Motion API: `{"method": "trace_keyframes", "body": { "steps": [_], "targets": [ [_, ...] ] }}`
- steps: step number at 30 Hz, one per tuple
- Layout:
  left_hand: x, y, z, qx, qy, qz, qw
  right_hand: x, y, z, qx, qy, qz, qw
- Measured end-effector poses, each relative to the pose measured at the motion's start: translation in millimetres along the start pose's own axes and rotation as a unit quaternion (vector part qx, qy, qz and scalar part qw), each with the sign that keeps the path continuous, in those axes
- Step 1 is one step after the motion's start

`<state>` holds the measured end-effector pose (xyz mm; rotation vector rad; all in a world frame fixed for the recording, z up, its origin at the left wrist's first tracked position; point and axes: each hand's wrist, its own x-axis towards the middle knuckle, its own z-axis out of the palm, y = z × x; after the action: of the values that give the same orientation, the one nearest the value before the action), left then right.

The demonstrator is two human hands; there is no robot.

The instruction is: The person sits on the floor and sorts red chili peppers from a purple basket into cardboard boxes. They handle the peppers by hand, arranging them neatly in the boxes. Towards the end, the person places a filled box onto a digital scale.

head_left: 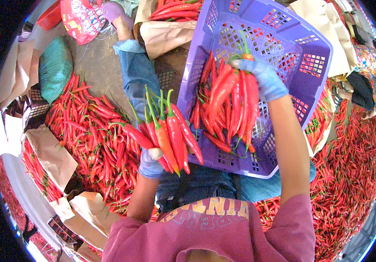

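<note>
My left hand [152, 162], in a blue glove, is closed around a bunch of red chilli peppers [171, 134], one of them more orange, with their green stems pointing up and away from me. In a matching glove, my right hand [262, 74] grips another bunch of red chilli peppers [235, 98] by the stem end, tips hanging towards me. That bunch is over the purple plastic basket [322, 62], which rests tilted by my legs. More red chillies [204, 111] lie inside the basket, under and beside the held bunch.
A heap of red chillies [93, 137] covers the floor at left, a larger one [351, 177] at right. Brown paper [168, 36] lines a chilli container beyond my leg. A green sack [55, 67] and a red bag [81, 23] lie at upper left. Another person [371, 75] is at far right.
</note>
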<state>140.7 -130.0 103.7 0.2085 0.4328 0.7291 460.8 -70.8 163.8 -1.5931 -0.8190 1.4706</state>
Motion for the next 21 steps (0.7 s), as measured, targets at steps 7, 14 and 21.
{"method": "trace_keyframes", "body": {
  "steps": [7, 14, 21],
  "targets": [
    [6.5, -3.0, 17.4, 0.069, 0.019, 0.002, 0.997, -84.8, 0.6, 35.9, 0.03, -0.139, 0.019, 0.99],
    [-17.6, -29.2, 55.9, 0.304, -0.036, -0.133, 0.943, -149.5, 74.8, 86.2, 0.344, 0.034, 0.138, 0.928],
    [-23.0, -26.5, 74.7, 0.34, -0.082, -0.16, 0.923, -181.2, 66.7, 97.5, 0.044, 0.123, 0.044, 0.99]
  ]
}}
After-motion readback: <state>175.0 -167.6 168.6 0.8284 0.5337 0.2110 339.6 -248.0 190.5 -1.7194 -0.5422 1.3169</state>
